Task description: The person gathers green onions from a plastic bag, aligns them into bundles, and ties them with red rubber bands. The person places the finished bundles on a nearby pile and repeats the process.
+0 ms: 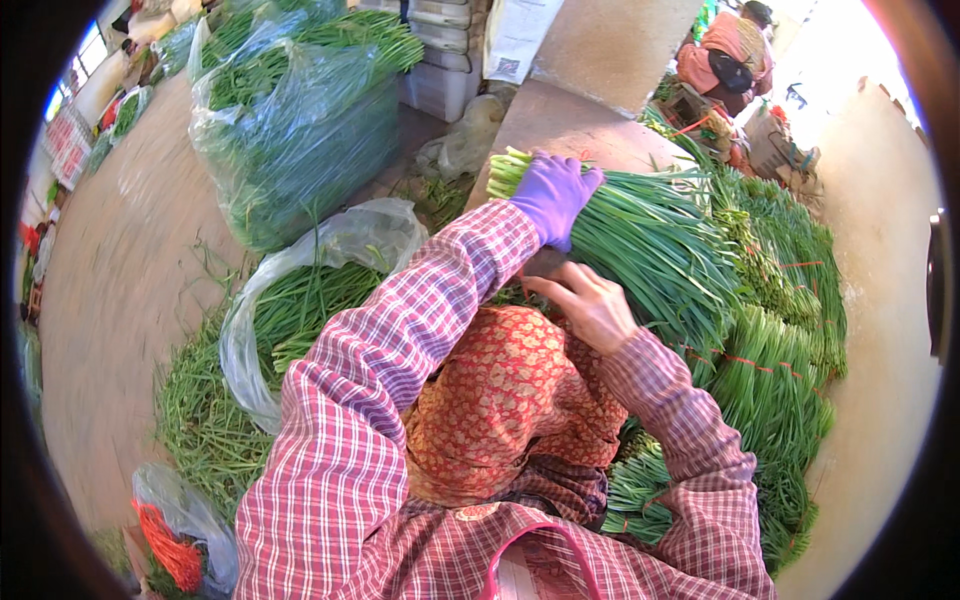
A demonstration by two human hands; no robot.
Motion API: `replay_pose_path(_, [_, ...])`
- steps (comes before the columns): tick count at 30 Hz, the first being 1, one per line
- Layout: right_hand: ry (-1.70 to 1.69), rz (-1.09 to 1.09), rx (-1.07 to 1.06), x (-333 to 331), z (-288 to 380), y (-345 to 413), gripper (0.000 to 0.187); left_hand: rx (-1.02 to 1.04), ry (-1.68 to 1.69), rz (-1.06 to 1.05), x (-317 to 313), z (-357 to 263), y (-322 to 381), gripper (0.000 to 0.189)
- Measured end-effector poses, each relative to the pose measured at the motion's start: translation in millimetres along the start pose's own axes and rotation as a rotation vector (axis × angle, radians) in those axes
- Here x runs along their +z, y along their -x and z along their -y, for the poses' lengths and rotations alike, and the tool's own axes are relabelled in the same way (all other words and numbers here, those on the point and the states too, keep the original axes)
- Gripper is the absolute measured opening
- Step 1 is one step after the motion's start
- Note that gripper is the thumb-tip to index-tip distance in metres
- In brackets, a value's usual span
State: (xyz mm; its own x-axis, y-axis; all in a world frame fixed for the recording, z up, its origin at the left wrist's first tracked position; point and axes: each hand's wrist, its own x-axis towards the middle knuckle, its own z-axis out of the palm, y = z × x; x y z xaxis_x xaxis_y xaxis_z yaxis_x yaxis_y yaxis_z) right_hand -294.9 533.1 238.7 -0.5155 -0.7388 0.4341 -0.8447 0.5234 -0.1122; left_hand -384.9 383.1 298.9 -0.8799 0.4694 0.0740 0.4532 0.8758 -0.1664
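My left hand (555, 193), in a purple glove, grips a thick bundle of long green leaves like garlic chives (652, 232) near its pale cut ends. The bundle lies across a brown board (536, 124), its leaf tips pointing right. Just below the glove, my bare right hand (589, 304) has its fingers bent beside a small dark object (545, 262), which is partly covered. Whether the fingers hold that object cannot be made out.
Tied bundles of greens (772, 367) are heaped on the right. At left are a plastic-lined crate of greens (300, 157), an open plastic bag (255, 360), loose leaves (202, 435) and orange-red ties (169, 547). A person (724, 56) sits beyond, upper right.
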Motion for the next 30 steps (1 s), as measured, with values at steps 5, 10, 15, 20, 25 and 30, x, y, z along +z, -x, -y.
replay_pose_path(5, [0.005, -0.092, -0.103, 43.5, -14.4, -13.5, 0.015, 0.02, 0.089, 0.018, -6.6, -0.3, -0.8, 0.113])
replay_pose_path(10, [-0.036, -0.253, 0.149, 13.2, -6.1, 19.4, 0.017, -0.002, 0.051, 0.03, -3.7, 7.2, 3.5, 0.114])
replay_pose_path(15, [-0.006, -0.445, 0.4, -7.6, 6.1, 48.2, 0.013, 0.007, 0.086, 0.084, -9.7, 5.0, -2.7, 0.118])
replay_pose_path(20, [0.052, -0.645, 0.468, -23.7, 12.0, 10.3, 0.01, 0.039, 0.076, 0.185, -15.4, 7.7, -2.5, 0.132])
replay_pose_path(25, [0.205, -0.661, 0.351, -47.4, -11.5, -21.2, 0.011, -0.012, -0.108, 0.106, 0.5, -8.0, 8.0, 0.127])
replay_pose_path(30, [0.18, -0.463, 0.306, -41.7, -68.7, -50.5, 0.015, 0.031, -0.158, -0.239, 60.8, 1.4, 13.3, 0.104])
